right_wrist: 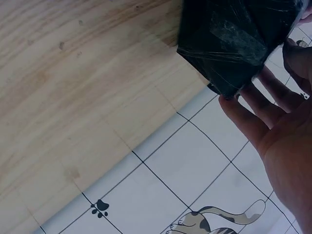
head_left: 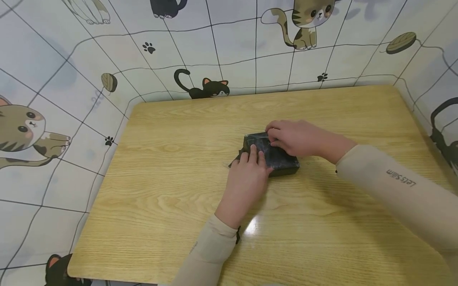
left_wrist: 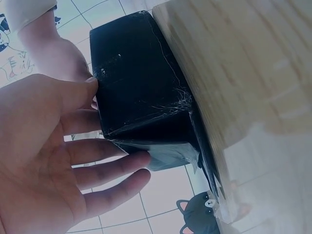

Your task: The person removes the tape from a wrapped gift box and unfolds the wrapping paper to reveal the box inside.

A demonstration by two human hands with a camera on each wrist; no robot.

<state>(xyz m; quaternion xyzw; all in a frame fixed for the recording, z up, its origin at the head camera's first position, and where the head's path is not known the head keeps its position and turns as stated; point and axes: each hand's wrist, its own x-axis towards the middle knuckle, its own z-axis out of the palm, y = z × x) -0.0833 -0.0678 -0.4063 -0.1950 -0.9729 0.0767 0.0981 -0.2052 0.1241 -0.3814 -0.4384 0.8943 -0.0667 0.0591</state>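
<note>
A black box [head_left: 282,159], wrapped in scuffed black film or tape, sits near the middle of the wooden table. My left hand [head_left: 247,178] rests over its near left part, fingers fairly straight on the top. In the left wrist view the thumb of that hand [left_wrist: 53,146] touches the box's edge, and a loose black flap [left_wrist: 173,155] sticks out from one end of the box [left_wrist: 136,73]. With bent fingers, my right hand [head_left: 297,138] grips the box at its far right top edge. Its fingertips are partly hidden in the right wrist view, beyond the dark wrapping [right_wrist: 239,44].
The wooden table [head_left: 161,178] has a light grain and a bright glare spot in front of the box. Walls with a cat-print tile pattern [head_left: 236,51] stand behind and to both sides. A dark curved object [head_left: 445,135] is at the far right.
</note>
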